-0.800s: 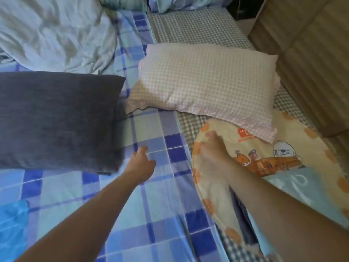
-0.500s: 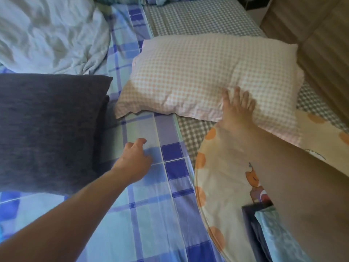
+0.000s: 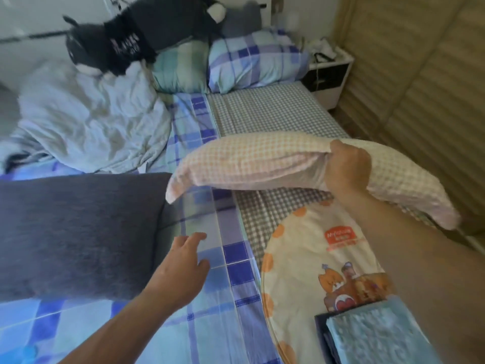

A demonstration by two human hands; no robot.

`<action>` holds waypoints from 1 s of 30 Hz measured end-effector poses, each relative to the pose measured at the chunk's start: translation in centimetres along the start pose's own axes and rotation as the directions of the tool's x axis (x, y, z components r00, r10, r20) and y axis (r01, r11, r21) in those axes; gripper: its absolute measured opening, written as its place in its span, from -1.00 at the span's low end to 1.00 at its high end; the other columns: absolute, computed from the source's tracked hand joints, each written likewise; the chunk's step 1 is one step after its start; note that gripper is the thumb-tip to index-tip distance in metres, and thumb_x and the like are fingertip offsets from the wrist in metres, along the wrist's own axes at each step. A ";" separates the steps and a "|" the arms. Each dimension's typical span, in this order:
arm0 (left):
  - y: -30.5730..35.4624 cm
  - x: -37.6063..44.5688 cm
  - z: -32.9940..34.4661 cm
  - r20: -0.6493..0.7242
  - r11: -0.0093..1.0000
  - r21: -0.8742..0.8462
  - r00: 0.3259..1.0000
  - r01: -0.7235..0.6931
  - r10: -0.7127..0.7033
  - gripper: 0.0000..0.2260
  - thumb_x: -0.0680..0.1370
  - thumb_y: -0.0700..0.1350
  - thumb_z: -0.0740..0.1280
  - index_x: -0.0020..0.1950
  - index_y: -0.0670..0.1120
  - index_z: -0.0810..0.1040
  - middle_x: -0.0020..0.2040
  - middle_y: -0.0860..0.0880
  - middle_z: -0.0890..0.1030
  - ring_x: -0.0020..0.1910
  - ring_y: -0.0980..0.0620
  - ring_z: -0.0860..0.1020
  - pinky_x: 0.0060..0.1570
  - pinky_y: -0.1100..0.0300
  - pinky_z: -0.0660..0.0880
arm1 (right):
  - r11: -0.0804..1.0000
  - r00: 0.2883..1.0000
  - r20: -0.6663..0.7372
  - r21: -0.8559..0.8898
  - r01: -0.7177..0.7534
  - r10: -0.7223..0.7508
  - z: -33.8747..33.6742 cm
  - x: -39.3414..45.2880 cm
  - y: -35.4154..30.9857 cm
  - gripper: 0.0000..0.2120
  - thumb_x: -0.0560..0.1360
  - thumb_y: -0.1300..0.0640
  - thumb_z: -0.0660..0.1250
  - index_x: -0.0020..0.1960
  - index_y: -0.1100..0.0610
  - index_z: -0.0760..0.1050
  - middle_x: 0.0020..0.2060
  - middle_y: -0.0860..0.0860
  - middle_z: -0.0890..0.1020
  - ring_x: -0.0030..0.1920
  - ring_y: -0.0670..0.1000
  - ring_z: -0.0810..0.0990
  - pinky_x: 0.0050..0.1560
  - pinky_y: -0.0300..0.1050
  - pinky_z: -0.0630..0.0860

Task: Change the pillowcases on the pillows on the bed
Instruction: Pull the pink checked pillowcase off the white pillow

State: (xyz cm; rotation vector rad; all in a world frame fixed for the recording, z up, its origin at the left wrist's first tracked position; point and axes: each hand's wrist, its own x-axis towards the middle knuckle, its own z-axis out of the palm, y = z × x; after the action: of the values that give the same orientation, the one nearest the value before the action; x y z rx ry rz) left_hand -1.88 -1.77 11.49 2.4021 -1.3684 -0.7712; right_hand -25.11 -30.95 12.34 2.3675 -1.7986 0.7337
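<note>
Matt checked cloth pillow (image 3: pixel 262 164); nubby dark cushion (image 3: pixel 78 232)

light: soft daylight | blur: motion smear, perhaps worst at top | edges: wide-angle bend

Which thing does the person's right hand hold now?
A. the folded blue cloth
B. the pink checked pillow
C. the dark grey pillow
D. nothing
B: the right hand grips the pink checked pillow at its edge, lifted off the bed.
</note>
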 end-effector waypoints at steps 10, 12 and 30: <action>6.5 -14.7 -15.2 -0.729 0.971 -0.040 0.672 -0.236 0.133 -0.36 0.57 0.20 0.23 0.61 0.06 0.18 0.62 -0.22 0.00 0.60 -0.21 -0.03 0.54 -0.15 -0.05 | 0.909 0.998 0.054 0.416 0.008 -0.034 -29.2 -7.0 -3.5 -0.83 0.57 0.29 0.14 -0.11 0.24 0.49 -0.22 0.16 0.60 -0.17 0.21 0.55 -0.19 0.14 0.45; 5.5 -17.8 -17.4 -0.707 0.973 -0.036 0.694 -0.227 0.136 -0.42 0.59 0.22 0.14 0.60 0.11 0.19 0.63 -0.16 -0.03 0.61 -0.16 -0.06 0.56 -0.15 -0.07 | 0.870 0.977 0.193 0.493 -0.020 -0.088 -32.3 -8.6 -5.4 -0.79 0.58 0.25 0.16 -0.13 0.23 0.53 -0.22 0.12 0.61 -0.16 0.17 0.56 -0.11 0.14 0.48; -26.8 -34.0 1.8 0.063 0.896 0.123 0.898 0.426 -0.436 -0.45 0.65 0.30 0.00 0.62 0.28 -0.03 0.66 -0.08 -0.14 0.62 -0.21 -0.02 0.54 -0.18 0.07 | 0.930 0.661 0.655 0.279 0.240 -0.367 -11.2 -43.7 -22.0 -0.60 0.55 0.11 0.18 0.37 0.10 0.49 0.44 0.13 0.41 0.43 0.17 0.34 0.46 0.06 0.21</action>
State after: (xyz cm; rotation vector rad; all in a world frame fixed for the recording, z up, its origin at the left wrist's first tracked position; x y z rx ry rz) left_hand 2.18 41.24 7.89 2.8346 -0.9252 -0.9406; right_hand -16.92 18.50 8.84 3.2546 -1.4507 -0.1115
